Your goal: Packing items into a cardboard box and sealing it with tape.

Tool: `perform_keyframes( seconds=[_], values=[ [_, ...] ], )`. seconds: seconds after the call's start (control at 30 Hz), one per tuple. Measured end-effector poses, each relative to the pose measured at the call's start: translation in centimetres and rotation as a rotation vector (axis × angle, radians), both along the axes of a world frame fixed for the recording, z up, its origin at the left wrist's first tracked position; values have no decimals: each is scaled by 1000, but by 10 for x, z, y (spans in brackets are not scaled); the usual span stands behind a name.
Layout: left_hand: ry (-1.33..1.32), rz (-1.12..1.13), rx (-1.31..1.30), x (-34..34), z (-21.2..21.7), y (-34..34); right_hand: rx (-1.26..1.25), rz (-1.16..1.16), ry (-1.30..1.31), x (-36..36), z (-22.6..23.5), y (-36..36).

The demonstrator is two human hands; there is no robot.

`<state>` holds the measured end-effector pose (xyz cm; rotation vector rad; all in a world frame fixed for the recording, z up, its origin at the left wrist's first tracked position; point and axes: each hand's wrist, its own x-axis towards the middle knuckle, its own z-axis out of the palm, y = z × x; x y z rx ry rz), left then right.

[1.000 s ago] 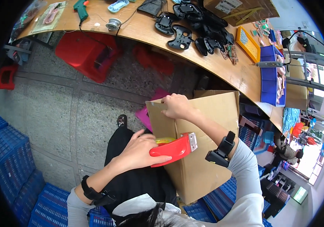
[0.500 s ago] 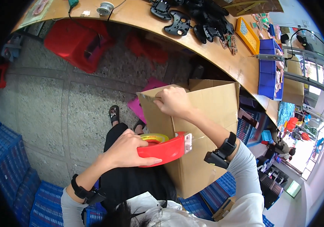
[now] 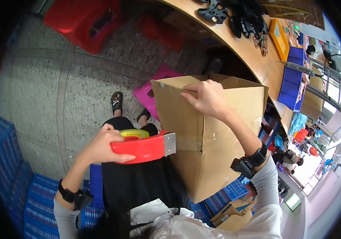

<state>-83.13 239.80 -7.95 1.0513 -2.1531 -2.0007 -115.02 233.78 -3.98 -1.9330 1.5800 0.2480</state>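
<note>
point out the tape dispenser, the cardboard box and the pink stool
tape dispenser [image 3: 144, 147], head view, red body
cardboard box [image 3: 214, 151], head view, front side
pink stool [image 3: 146, 95], head view, seat edge

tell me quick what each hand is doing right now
Left hand: closed around the red plastic tape dispenser.
Right hand: gripping the top edge of the brown cardboard box.
</note>
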Motion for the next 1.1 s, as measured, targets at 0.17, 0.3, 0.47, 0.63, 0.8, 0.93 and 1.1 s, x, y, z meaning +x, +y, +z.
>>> perform_keyframes(
  seconds=[0.17, 0.3, 0.47, 0.63, 0.8, 0.93, 1.1],
  values=[
    [126, 26, -23, -27, -64, 18, 8, -31, -33, 10, -1, 6],
    [230, 22, -24, -51, -98, 25, 33, -81, -11, 5, 0, 9],
    [259, 100, -38, -55, -104, 34, 102, -143, -50, 5, 8, 7],
    [292, 78, -59, -52, -65, 36, 213, -262, -228, 4, 31, 14],
    [282, 135, -153, -31, -7, 43, 258, -289, -331, 20, 85, 19],
    [219, 60, -237, -34, 58, 34, 257, -308, -440, 3, 121, 28],
    [214, 52, -244, -54, 127, 37, 352, -179, -699, -28, 168, 13]
  ],
)
